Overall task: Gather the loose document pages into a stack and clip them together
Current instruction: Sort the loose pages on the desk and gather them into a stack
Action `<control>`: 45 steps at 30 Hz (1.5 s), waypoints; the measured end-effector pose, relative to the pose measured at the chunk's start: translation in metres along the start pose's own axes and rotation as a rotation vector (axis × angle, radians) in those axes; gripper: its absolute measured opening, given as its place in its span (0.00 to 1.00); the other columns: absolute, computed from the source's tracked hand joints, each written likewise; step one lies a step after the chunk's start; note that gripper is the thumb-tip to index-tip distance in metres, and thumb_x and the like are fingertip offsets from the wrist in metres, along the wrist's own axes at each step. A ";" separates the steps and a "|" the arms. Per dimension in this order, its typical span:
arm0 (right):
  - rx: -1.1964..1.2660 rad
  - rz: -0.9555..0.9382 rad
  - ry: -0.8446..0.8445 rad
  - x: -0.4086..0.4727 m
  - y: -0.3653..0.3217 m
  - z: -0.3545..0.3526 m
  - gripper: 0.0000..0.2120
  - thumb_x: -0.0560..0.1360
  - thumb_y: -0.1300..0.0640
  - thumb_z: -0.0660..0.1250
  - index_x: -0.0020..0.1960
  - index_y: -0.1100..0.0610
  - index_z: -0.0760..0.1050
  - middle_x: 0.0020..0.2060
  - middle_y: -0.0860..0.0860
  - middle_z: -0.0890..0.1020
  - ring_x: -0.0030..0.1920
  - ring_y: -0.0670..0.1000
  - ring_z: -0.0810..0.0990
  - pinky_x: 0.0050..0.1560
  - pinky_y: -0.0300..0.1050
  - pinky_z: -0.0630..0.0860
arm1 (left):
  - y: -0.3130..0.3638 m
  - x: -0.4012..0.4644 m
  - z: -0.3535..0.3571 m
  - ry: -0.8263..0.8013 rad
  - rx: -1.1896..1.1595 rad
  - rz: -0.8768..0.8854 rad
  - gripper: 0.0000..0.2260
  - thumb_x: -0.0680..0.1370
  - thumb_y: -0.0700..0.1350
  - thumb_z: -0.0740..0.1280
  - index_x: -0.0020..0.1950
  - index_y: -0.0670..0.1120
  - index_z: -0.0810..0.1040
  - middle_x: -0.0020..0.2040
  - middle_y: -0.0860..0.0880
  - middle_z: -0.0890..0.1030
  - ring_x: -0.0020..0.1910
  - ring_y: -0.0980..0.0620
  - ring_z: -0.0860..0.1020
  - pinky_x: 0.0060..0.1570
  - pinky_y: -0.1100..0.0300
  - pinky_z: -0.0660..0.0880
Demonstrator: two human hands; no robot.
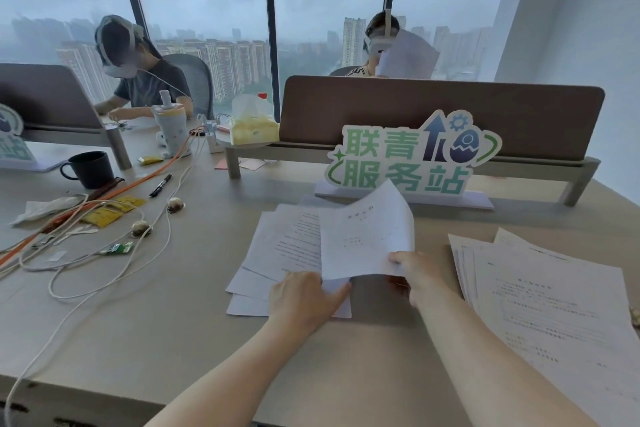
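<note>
Two hands working: I am watching both over the grey-beige desk top point(194, 340).
Desk: it is carrying everything below.
Right pile: a fanned pile of white printed pages point(554, 315) is lying at the desk's right edge, untouched.
Left pile: loose white printed sheets point(277, 253) are lying overlapped mid-desk.
Lifted page: one white printed sheet point(367, 236) is curling up above them.
Left hand point(304, 298): fingers are lying flat on the loose sheets.
Right hand point(415, 270): thumb and fingers are pinching the lifted page's near corner.
</note>
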State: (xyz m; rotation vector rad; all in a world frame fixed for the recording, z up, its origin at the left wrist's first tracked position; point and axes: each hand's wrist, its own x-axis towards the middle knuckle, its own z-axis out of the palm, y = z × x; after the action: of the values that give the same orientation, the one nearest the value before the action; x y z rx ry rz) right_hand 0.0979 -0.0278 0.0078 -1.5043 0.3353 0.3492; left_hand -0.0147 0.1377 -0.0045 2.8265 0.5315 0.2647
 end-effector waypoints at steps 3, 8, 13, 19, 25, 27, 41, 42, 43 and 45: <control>-0.067 0.000 -0.010 -0.006 0.009 0.007 0.18 0.76 0.64 0.65 0.65 0.61 0.69 0.52 0.59 0.79 0.45 0.57 0.79 0.38 0.51 0.79 | -0.020 0.002 -0.011 0.099 -0.085 -0.073 0.22 0.78 0.61 0.56 0.37 0.46 0.76 0.40 0.48 0.81 0.43 0.46 0.79 0.41 0.55 0.72; -0.329 -0.038 -0.017 -0.013 0.016 0.023 0.19 0.70 0.62 0.69 0.60 0.62 0.71 0.51 0.58 0.80 0.48 0.59 0.81 0.50 0.59 0.82 | -0.063 0.022 -0.019 -0.007 -0.035 -0.291 0.22 0.77 0.60 0.58 0.64 0.47 0.72 0.63 0.46 0.74 0.64 0.44 0.69 0.57 0.50 0.69; -0.508 -0.146 0.015 -0.022 0.013 0.039 0.10 0.68 0.62 0.69 0.48 0.61 0.74 0.42 0.54 0.80 0.43 0.57 0.80 0.43 0.47 0.77 | -0.092 0.039 -0.014 -0.133 -0.027 -0.446 0.39 0.68 0.70 0.64 0.69 0.45 0.68 0.68 0.44 0.71 0.69 0.42 0.66 0.63 0.49 0.66; -0.463 -0.135 -0.043 -0.022 0.012 0.064 0.06 0.68 0.63 0.71 0.41 0.60 0.74 0.44 0.57 0.83 0.49 0.59 0.83 0.51 0.50 0.79 | -0.086 0.053 -0.007 -0.141 -0.037 -0.417 0.42 0.62 0.68 0.71 0.68 0.44 0.69 0.64 0.45 0.72 0.66 0.43 0.67 0.60 0.52 0.68; -0.271 -0.009 -0.081 -0.018 0.013 0.067 0.10 0.69 0.66 0.71 0.48 0.69 0.77 0.42 0.60 0.81 0.39 0.58 0.80 0.45 0.57 0.83 | -0.083 0.059 -0.009 -0.174 -0.328 -0.449 0.27 0.63 0.53 0.76 0.57 0.44 0.72 0.48 0.47 0.77 0.45 0.42 0.80 0.35 0.57 0.76; -0.268 0.016 -0.097 -0.018 0.015 0.068 0.14 0.67 0.65 0.71 0.51 0.69 0.78 0.42 0.62 0.81 0.39 0.60 0.80 0.48 0.65 0.81 | -0.079 0.057 -0.011 -0.163 -0.466 -0.495 0.23 0.66 0.47 0.75 0.55 0.44 0.70 0.44 0.48 0.76 0.36 0.42 0.82 0.27 0.55 0.78; -0.360 -0.100 -0.039 -0.013 0.014 0.049 0.20 0.67 0.43 0.75 0.46 0.59 0.78 0.35 0.54 0.79 0.31 0.55 0.77 0.36 0.47 0.74 | -0.078 0.046 -0.021 0.032 -1.240 -0.256 0.15 0.69 0.32 0.70 0.51 0.48 0.76 0.49 0.47 0.83 0.50 0.45 0.81 0.47 0.54 0.78; -0.294 -0.084 -0.035 -0.011 0.011 0.044 0.21 0.67 0.42 0.75 0.45 0.58 0.77 0.33 0.54 0.78 0.28 0.54 0.74 0.35 0.48 0.73 | -0.076 0.044 -0.023 0.037 -1.273 -0.237 0.16 0.69 0.33 0.71 0.51 0.49 0.76 0.50 0.47 0.83 0.50 0.45 0.81 0.48 0.53 0.79; -0.224 -0.044 -0.048 -0.010 0.008 0.038 0.22 0.67 0.40 0.75 0.45 0.57 0.76 0.33 0.55 0.77 0.27 0.53 0.73 0.33 0.47 0.73 | -0.073 0.043 -0.027 0.039 -1.314 -0.221 0.17 0.67 0.34 0.73 0.51 0.49 0.76 0.50 0.46 0.84 0.49 0.45 0.82 0.48 0.51 0.79; -0.134 0.057 -0.142 -0.012 0.000 0.024 0.21 0.69 0.38 0.72 0.49 0.54 0.75 0.38 0.57 0.80 0.31 0.53 0.76 0.34 0.45 0.73 | -0.068 0.040 -0.035 0.038 -1.404 -0.177 0.18 0.63 0.36 0.73 0.51 0.47 0.76 0.49 0.46 0.85 0.48 0.45 0.82 0.47 0.52 0.81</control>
State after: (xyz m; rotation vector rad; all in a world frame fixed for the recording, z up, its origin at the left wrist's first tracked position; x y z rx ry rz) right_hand 0.0868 -0.0039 0.0143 -1.5938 0.2461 0.5297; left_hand -0.0083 0.2216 0.0150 1.4103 0.3549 0.4267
